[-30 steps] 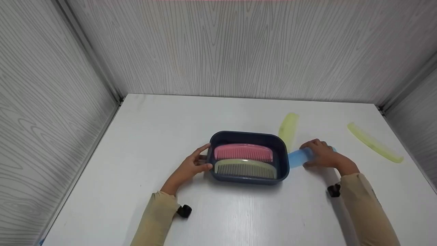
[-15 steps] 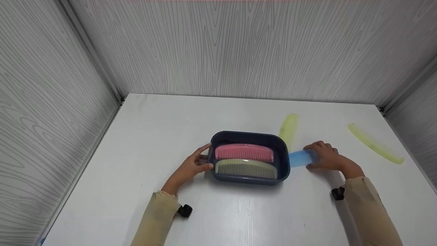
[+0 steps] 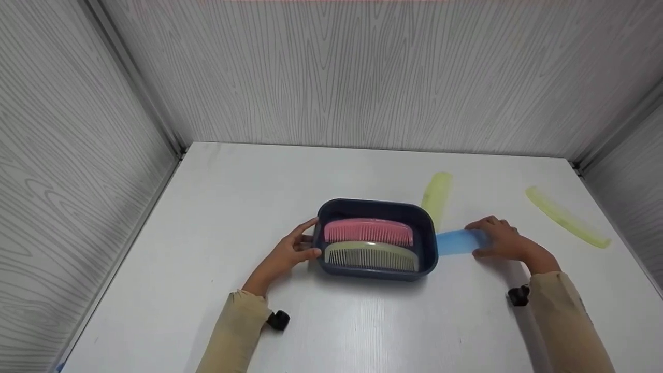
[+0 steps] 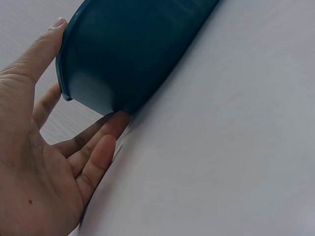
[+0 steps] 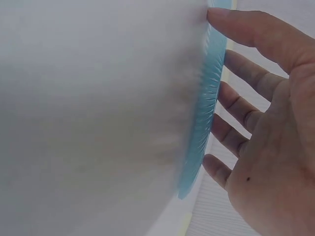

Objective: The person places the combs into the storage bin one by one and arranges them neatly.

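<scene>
Inside the dark tub [image 3: 373,209], held by the left hand [image 3: 285,253], two combs, pink [image 3: 369,230] and olive [image 3: 372,255], already lie, while the right hand [image 3: 501,242] pinches a blue comb [image 3: 458,242] just outside and two yellow combs [image 3: 436,201] [image 3: 563,218] apparently remain to handle.
</scene>
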`<state>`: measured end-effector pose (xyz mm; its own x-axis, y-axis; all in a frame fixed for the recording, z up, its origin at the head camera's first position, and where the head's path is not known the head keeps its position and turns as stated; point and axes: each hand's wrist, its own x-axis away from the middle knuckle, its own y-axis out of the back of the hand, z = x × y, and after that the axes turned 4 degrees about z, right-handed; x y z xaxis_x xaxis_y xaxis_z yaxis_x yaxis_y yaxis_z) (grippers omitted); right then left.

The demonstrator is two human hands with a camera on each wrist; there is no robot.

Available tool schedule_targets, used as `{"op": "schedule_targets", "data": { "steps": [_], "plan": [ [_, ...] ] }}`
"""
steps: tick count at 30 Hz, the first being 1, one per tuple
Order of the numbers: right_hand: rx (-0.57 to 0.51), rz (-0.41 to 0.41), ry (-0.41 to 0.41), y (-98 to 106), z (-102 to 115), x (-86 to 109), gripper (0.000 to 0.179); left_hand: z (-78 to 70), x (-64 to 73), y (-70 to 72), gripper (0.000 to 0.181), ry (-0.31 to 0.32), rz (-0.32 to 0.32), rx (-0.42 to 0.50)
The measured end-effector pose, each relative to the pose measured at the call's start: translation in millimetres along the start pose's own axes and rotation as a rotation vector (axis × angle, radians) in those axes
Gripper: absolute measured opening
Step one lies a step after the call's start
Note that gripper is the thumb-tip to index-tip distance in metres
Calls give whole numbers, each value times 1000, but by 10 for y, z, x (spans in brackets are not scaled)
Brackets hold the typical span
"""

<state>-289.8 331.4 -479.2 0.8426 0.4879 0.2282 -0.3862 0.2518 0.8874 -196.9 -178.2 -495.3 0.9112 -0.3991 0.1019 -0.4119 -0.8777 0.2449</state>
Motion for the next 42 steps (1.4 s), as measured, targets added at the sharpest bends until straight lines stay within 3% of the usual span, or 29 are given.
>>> {"op": "schedule_targets", "data": {
  "steps": [9, 21, 28, 33, 42],
  "plan": [
    [26, -27, 3, -25, 23, 89, 55, 64, -6, -2, 78, -35, -8, -24],
    [-50, -55, 33, 45, -36, 205, 54, 42, 15, -3, 80, -31, -10, -11],
    [-94, -62, 12, 130, -10, 272, 56, 8, 41, -8, 80, -15, -23, -39],
    [-133, -81, 9, 210, 10, 312, 55, 62, 13, -10, 80, 2, -18, -3],
    [-117, -142, 32, 367, 146, 313, 55, 40, 3, 1, 80, -14, -9, -14]
  ]
}}
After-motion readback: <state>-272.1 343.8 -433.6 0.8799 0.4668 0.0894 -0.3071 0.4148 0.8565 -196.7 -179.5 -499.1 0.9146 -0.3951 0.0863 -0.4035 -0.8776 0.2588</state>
